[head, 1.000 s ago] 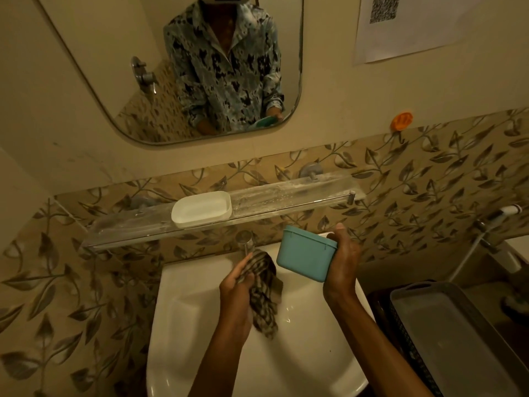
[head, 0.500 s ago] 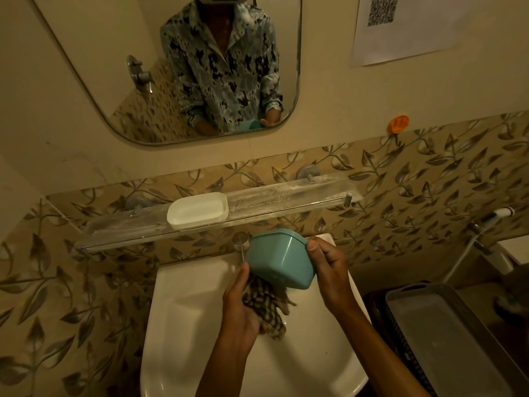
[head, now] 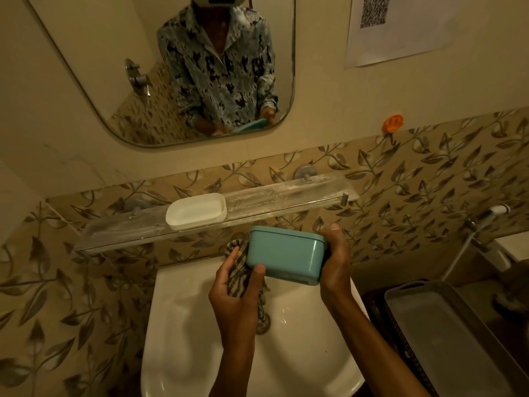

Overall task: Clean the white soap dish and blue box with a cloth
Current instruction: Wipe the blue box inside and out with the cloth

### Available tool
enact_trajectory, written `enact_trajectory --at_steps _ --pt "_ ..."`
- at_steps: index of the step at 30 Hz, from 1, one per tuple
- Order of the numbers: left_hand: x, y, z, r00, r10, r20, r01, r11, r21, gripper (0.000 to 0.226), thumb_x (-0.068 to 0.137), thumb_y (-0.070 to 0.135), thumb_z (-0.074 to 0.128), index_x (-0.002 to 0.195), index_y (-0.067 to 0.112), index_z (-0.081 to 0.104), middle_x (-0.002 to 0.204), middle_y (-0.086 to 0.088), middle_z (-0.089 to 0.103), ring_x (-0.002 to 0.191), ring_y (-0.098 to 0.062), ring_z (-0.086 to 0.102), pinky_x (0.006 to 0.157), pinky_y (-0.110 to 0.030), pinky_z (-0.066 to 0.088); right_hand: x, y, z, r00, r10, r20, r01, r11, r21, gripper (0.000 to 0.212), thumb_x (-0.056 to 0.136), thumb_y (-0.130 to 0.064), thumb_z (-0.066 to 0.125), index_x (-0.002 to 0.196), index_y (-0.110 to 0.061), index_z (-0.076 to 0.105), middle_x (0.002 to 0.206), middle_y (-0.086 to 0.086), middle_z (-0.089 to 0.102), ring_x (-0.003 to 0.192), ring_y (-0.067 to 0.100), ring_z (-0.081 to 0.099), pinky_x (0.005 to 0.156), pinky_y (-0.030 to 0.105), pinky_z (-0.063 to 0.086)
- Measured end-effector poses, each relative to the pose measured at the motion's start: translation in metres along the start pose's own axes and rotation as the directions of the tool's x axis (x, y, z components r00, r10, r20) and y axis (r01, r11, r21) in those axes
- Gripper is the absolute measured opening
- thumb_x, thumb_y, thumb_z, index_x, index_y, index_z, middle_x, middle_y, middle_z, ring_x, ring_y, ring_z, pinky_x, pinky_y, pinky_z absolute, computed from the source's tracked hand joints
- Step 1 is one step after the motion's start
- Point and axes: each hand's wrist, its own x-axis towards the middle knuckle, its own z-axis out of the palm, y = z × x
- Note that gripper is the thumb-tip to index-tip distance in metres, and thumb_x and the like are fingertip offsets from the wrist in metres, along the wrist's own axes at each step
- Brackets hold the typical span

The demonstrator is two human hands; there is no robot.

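The blue box (head: 286,255), closed with its lid on, is held above the white washbasin (head: 183,325). My right hand (head: 336,262) grips its right end. My left hand (head: 239,287) holds a checked cloth (head: 239,263) bunched against the box's left end, thumb on the box's lower front. A tail of the cloth hangs into the basin. The white soap dish (head: 196,210) sits on the glass shelf (head: 286,199) just above and to the left of the box, apart from both hands.
A mirror (head: 86,53) hangs above the shelf. A grey tray (head: 446,333) on a dark basket stands to the right of the basin. A hand-spray hose (head: 498,209) and an orange wall hook (head: 393,123) are on the right wall.
The box has been turned in my right hand, from tilted with a corner down to lying level with its long side facing me. My left hand with the cloth moved up against its left end.
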Motion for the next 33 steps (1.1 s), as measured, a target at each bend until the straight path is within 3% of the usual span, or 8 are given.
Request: enact_trajectory --at_steps 9,13,18,23,25,28,31,33 --pt "0.011 0.026 -0.015 0.985 0.137 -0.106 -0.131 0.990 0.061 0.044 0.086 0.020 0.065 0.124 0.039 0.054 0.118 0.009 0.063 0.106 -0.006 0.061 0.085 -0.032 0.055 0.002 -0.005 -0.008 0.989 -0.103 -0.106 0.094 0.991 -0.093 0.036 0.083 -0.039 0.051 0.060 -0.013 0.060 0.050 -0.003 0.066 0.049 0.008 0.064 0.045 0.021 0.048" --pt "0.001 0.033 0.003 0.945 0.324 0.045 -0.324 0.910 0.257 0.045 0.089 0.014 0.059 0.126 0.037 0.050 0.118 0.011 0.059 0.103 0.008 0.057 0.075 -0.013 0.053 -0.006 -0.005 -0.003 0.990 -0.094 -0.110 0.079 0.989 -0.128 0.042 0.097 -0.027 0.049 0.058 -0.012 0.057 0.051 0.001 0.063 0.050 0.010 0.065 0.045 0.021 0.047" --pt "-0.027 0.012 0.036 0.833 0.503 0.230 -0.544 0.669 0.507 0.044 0.088 0.013 0.046 0.128 0.032 0.048 0.130 -0.001 0.055 0.126 -0.017 0.045 0.101 -0.040 0.046 -0.003 -0.004 0.006 0.976 -0.086 -0.200 0.052 0.984 -0.170 0.048 0.098 -0.031 0.045 0.057 -0.008 0.055 0.057 0.009 0.059 0.054 0.024 0.060 0.054 0.032 0.045" --pt "-0.064 0.009 0.057 0.664 0.622 0.415 -0.743 0.486 0.460 0.041 0.087 0.018 0.045 0.127 0.025 0.051 0.126 0.007 0.058 0.125 -0.012 0.041 0.109 -0.020 0.024 -0.026 0.018 -0.020 0.982 0.174 0.078 -0.181 0.979 0.094 0.026 0.101 -0.029 0.041 0.120 -0.022 0.057 0.095 -0.014 0.071 0.094 0.002 0.067 0.078 0.023 0.054" --pt "-0.053 0.004 0.053 0.676 0.619 0.399 -0.730 0.492 0.474 0.045 0.086 0.012 0.042 0.129 0.024 0.049 0.129 0.004 0.055 0.126 -0.014 0.039 0.109 -0.020 0.026 -0.021 0.005 -0.014 0.995 0.100 -0.026 -0.099 0.994 0.043 0.028 0.101 -0.026 0.040 0.103 -0.009 0.062 0.081 -0.006 0.068 0.071 -0.002 0.067 0.061 0.017 0.053" --pt "-0.025 0.001 0.038 0.762 0.569 0.309 -0.631 0.546 0.550 0.058 0.082 0.004 0.038 0.134 0.029 0.042 0.135 0.002 0.043 0.128 -0.020 0.034 0.106 -0.038 0.036 -0.013 -0.012 -0.004 0.973 0.016 -0.231 -0.031 0.998 -0.063 0.040 0.099 -0.026 0.043 0.062 -0.011 0.052 0.060 0.004 0.056 0.054 0.015 0.058 0.053 0.027 0.044" --pt "-0.005 0.002 0.030 0.904 0.394 0.167 -0.418 0.729 0.541 0.072 0.079 -0.011 0.049 0.131 0.038 0.041 0.136 -0.002 0.044 0.129 -0.023 0.037 0.100 -0.050 0.045 -0.018 -0.007 -0.006 0.964 0.029 -0.264 -0.060 0.992 -0.110 0.044 0.098 -0.031 0.044 0.060 -0.009 0.047 0.061 0.011 0.056 0.058 0.024 0.059 0.056 0.032 0.044" --pt "-0.012 0.000 0.033 0.891 0.431 0.144 -0.436 0.724 0.535 0.072 0.080 -0.008 0.049 0.133 0.040 0.039 0.132 0.004 0.044 0.130 -0.019 0.034 0.100 -0.049 0.044 -0.017 -0.007 -0.003 0.964 -0.004 -0.265 -0.034 0.989 -0.142 0.046 0.098 -0.031 0.044 0.059 -0.008 0.047 0.060 0.013 0.055 0.058 0.026 0.059 0.057 0.035 0.044"
